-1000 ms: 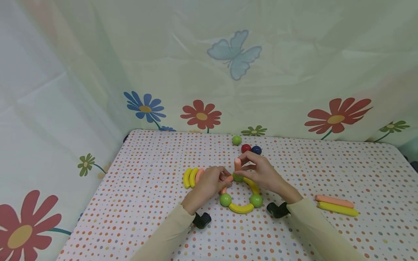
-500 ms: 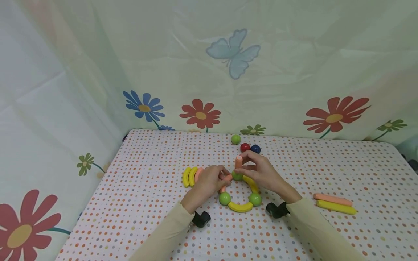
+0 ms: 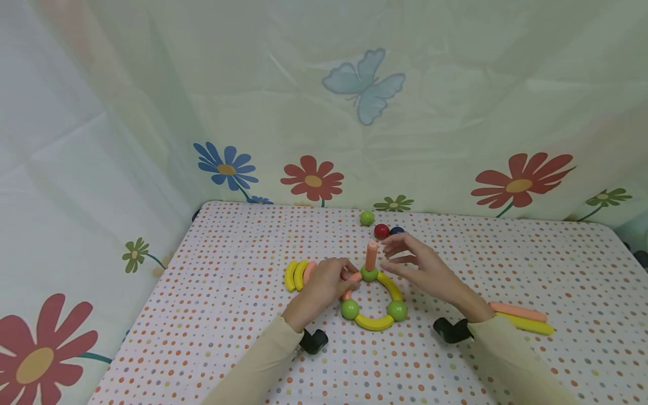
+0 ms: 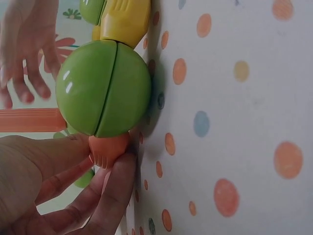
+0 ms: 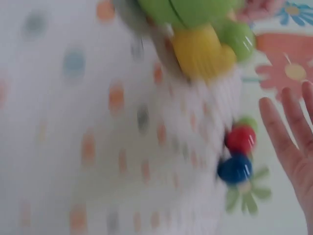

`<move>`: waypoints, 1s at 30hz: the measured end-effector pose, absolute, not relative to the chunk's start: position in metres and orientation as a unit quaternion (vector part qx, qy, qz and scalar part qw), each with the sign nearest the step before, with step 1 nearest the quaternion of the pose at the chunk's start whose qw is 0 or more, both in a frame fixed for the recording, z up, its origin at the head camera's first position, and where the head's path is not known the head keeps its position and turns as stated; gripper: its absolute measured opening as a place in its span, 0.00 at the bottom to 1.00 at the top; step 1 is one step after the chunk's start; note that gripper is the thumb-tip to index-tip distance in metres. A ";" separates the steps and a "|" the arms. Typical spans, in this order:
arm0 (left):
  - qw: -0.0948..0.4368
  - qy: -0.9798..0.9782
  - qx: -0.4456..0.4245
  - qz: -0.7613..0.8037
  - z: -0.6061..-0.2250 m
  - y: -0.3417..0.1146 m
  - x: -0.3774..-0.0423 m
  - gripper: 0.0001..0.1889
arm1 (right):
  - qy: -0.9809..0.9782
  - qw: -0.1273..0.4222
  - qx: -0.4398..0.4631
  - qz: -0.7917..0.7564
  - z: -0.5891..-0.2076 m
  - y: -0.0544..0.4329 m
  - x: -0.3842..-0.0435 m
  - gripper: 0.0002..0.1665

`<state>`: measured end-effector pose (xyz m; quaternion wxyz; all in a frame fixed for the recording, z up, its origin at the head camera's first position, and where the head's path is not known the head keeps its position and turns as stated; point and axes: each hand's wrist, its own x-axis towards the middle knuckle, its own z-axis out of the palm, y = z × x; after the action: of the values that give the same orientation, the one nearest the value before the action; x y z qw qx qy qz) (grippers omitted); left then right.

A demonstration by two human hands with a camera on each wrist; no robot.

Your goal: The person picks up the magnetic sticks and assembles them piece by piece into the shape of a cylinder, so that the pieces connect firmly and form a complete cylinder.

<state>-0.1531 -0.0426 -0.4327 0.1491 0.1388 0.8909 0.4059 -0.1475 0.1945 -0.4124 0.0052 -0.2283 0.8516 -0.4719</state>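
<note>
A: Flowery curtain (image 3: pixel 445 107) behind, dotted tablecloth (image 3: pixel 233 242) underneath. So what are the fingers doing?

B: Left hand (image 3: pixel 324 284) is pinching a curved orange piece (image 4: pixel 107 151), thumb and fingers on it. Right hand (image 3: pixel 422 267) has its fingers loosely spread, just beside an upright orange stick (image 3: pixel 372 256).

A: Standing on what?

B: A green ball (image 3: pixel 369 274), far end of a ring. Going round: yellow curve (image 3: pixel 391 287), second green ball (image 3: pixel 397 311), another yellow curve (image 3: pixel 374 323), third green ball (image 3: pixel 350 309), then that pinched piece.

A: And further out?

B: Loose curved pieces (image 3: pixel 301 275) by the left hand, two long sticks (image 3: pixel 529 324) off right, plus red ball (image 3: pixel 382 231), blue ball (image 3: pixel 396 230) and a spare green ball (image 3: pixel 367 217) at the back.
</note>
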 end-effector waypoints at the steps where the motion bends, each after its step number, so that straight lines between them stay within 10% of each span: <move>1: 0.148 0.891 0.139 0.406 -0.432 -0.042 -0.153 0.09 | 0.860 0.001 -0.228 -0.457 -0.409 0.203 -0.145 0.21; 16: 0.150 0.884 0.135 0.422 -0.433 -0.046 -0.149 0.11 | 0.948 0.040 -0.168 -0.268 -0.417 0.366 -0.086 0.15; 30: 0.156 0.882 0.134 0.424 -0.432 -0.045 -0.149 0.11 | 0.966 0.072 -0.146 -0.203 -0.422 0.364 -0.097 0.13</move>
<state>-0.1490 -0.0448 -0.4319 0.1558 0.1340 0.8819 0.4244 -0.0971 0.3639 -0.4215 0.0716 -0.1459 0.9656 -0.2031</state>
